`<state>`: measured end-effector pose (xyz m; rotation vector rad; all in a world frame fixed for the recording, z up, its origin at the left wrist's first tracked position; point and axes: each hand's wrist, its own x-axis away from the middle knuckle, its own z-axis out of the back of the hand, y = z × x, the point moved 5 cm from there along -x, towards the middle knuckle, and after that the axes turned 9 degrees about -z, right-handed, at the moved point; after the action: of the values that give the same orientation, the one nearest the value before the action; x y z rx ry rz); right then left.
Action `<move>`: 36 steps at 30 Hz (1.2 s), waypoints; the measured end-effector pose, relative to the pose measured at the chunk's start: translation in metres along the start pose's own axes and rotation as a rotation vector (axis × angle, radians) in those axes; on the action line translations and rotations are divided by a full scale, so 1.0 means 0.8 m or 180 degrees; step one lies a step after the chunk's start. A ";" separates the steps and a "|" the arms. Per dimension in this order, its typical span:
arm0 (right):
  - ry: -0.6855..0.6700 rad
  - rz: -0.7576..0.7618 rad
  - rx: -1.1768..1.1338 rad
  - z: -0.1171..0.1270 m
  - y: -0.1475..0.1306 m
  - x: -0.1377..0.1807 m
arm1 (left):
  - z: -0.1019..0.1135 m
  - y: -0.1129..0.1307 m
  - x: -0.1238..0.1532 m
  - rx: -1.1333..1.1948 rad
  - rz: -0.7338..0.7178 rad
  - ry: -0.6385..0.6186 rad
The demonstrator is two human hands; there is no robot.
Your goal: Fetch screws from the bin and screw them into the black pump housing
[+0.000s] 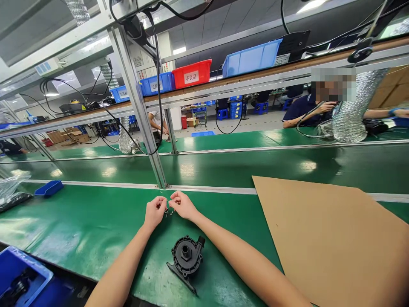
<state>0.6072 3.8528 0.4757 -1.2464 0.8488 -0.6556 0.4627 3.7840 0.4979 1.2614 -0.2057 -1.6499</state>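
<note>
Both hands meet over a green workbench, the left hand and right hand pinching tiny metal parts between fingertips. A black pump housing lies just below the pinch, between the forearms, untouched.

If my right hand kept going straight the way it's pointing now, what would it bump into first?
The right hand points left toward the left hand, so it would likely meet the small metal parts pinched between them, then the left fingertips. Depth is hard to judge.

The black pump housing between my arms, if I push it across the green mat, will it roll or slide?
The black pump housing rests flat-faced on the green mat, so it probably slides, not rolls. Its side outlet and foot look likely to snag. It seems moulded plastic, probably stiff and light.
</note>
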 end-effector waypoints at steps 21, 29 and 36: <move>-0.1158 0.0270 0.1590 0.046 -0.118 0.041 | 0.038 -0.064 -0.018 -0.1135 -0.0336 0.0048; -0.2130 -0.0430 0.3603 0.033 -0.186 0.132 | 0.015 -0.118 -0.044 -0.2072 -0.0161 -0.0564; -0.2074 -0.0476 0.4265 0.014 -0.188 0.136 | 0.011 -0.118 -0.048 -0.2272 -0.0270 -0.0921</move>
<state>0.6793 3.7379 0.6034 -0.2140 -0.2873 -0.6681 0.3970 3.8554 0.4651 0.4983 0.2531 -1.7488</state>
